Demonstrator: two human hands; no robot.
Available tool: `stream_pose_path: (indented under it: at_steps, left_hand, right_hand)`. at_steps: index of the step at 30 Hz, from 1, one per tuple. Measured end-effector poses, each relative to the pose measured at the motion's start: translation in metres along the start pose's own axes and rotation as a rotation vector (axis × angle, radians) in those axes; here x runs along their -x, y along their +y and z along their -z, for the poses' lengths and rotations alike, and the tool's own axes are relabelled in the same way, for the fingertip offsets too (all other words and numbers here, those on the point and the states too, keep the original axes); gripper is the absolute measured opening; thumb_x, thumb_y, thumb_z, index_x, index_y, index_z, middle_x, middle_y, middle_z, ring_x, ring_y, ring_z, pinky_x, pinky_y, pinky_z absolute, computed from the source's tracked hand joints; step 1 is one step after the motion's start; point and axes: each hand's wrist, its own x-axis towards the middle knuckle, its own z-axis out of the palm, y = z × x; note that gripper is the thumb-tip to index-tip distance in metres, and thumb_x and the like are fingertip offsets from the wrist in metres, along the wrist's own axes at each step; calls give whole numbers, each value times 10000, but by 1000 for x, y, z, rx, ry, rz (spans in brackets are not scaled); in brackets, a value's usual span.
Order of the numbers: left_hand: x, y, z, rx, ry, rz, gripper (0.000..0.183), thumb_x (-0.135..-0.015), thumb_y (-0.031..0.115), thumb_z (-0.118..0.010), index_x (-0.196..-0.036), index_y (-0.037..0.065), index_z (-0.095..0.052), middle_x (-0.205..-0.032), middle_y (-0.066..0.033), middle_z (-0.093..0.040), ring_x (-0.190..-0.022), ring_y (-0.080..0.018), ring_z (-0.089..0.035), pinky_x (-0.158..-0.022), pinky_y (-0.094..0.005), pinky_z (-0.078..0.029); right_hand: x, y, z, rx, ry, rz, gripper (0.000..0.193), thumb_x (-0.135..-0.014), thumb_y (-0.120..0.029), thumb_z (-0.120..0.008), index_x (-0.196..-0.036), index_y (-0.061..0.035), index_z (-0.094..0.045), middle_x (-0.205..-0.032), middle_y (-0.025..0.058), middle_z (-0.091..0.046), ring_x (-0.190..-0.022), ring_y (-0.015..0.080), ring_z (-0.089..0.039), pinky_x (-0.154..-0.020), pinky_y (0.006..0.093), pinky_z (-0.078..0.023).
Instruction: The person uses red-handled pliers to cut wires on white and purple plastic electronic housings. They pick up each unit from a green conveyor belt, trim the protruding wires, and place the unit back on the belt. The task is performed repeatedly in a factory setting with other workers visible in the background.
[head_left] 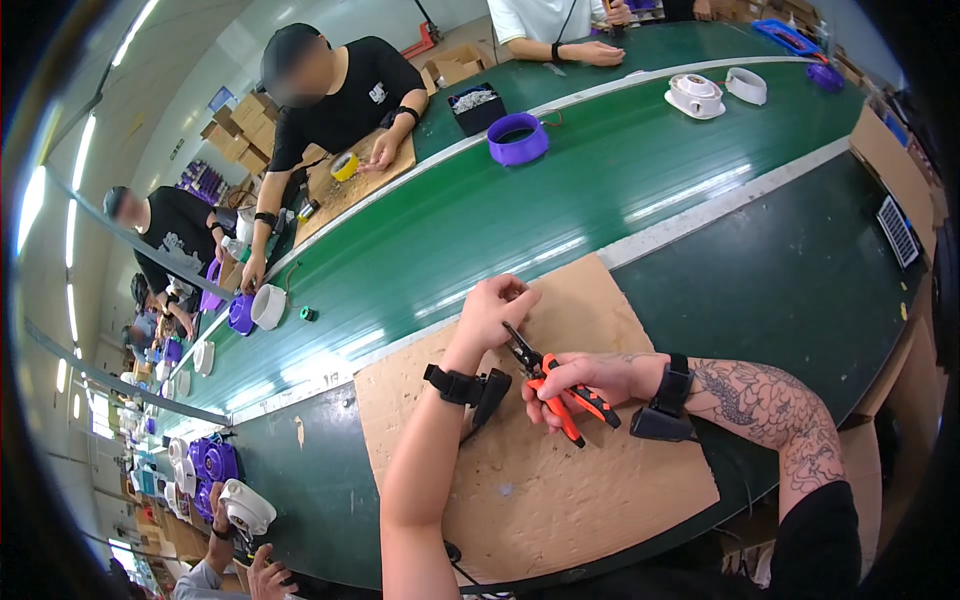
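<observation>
A pair of pliers with dark jaws and orange-and-black handles is gripped in my right hand. The handles stand apart, and the jaws point up and left toward my other wrist. Just beyond the jaw tips, my left hand is closed with its fingers curled together above the cardboard. Whatever those fingers may hold is hidden. Both hands are over a flat brown cardboard sheet lying on the dark green table. Each wrist wears a black strap with a dark block.
A green conveyor belt runs beyond the cardboard, carrying a purple ring-shaped housing, white housings and a small green spool. People work along its far side. At lower left, a person's hand holds a white housing.
</observation>
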Motion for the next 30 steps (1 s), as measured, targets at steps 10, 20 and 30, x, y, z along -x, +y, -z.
stream_pose_path:
  at_steps: [10,20,30]
  left_hand:
    - [0,-1,2,-15,5,-17,402,-920,359,-759,-975,-38,-734,-756,-71,-728,-646,-143,-700,-620,-304,-558]
    - [-7,-9,-2,-38,20,-46,302,-955,278,-749,-987,-21,-725,-780,-47,-707,-665,-120,-666,-610,-293,-536]
    - [-12,-25,25,483,-12,20,179,-1026,223,-704,-1058,50,-671,-790,18,-612,-649,-69,-596,-557,-212,-485]
  right_hand:
    - [5,-7,-10,80,45,-17,286,-953,-289,-699,-1030,-20,-638,-947,116,-730,-778,166,-708,-798,362,-610]
    - [-3,7,9,-254,-112,6,266,-987,-260,-611,-1069,-12,-659,-1021,178,-724,-857,251,-712,-956,441,-572]
    - [1,4,0,-215,-86,32,282,-965,-273,-619,-1021,-2,-673,-1004,175,-721,-861,252,-709,-920,418,-571]
